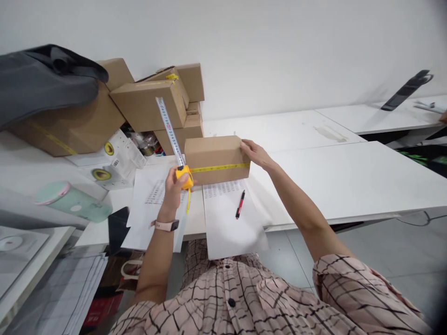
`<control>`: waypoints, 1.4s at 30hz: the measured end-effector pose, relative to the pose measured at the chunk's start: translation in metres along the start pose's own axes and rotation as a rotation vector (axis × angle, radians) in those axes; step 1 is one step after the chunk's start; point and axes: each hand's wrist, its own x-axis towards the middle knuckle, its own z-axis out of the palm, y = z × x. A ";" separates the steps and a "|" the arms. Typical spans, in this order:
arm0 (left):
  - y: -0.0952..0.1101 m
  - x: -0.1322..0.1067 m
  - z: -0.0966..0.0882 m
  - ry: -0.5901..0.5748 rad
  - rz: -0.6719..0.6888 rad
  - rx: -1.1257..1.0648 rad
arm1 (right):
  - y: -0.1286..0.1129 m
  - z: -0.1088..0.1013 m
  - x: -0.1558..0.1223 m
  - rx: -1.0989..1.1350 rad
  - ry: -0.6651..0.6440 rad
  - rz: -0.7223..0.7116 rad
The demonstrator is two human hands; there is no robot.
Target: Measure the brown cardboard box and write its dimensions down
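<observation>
From my end I count one brown cardboard box (214,151) on the white table (314,172), a yellow strip across its front, and one yellow tape measure (183,177) at its left end. My left hand (172,188) is closed round the tape measure, its silver blade slanting up in front of the stack. My right hand (256,153) touches the box's upper right corner; whether it pinches, I cannot tell. One red-and-black pen (240,204) lies on a printed white sheet (226,232) just in front. Behind and left, at least four stacked brown cartons (146,104) crowd the space, with one dark grey bag (63,100) and one mint-green tumbler (75,202) beyond.
</observation>
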 end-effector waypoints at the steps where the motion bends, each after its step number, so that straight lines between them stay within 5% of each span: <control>1: 0.010 0.007 0.001 0.001 0.031 -0.016 | -0.007 -0.004 0.006 -0.065 0.014 0.008; 5: 0.035 0.034 0.005 -0.001 0.088 -0.011 | -0.028 -0.008 0.039 -0.257 0.116 -0.026; 9: 0.035 0.043 0.012 0.023 0.088 0.026 | -0.045 0.009 0.068 -0.299 0.181 -0.223; 13: 0.019 0.012 0.029 -0.029 0.098 0.032 | -0.061 0.033 0.084 -0.273 0.110 -0.296; 20: -0.042 -0.052 0.068 -0.254 -0.208 -0.039 | -0.064 0.049 0.088 -0.337 0.187 -0.236; 25: -0.061 -0.058 0.069 -0.255 -0.281 -0.058 | -0.065 0.048 0.086 -0.338 0.179 -0.247; 42: -0.073 -0.060 0.064 -0.273 -0.368 -0.107 | -0.071 0.066 0.088 -0.369 0.265 -0.172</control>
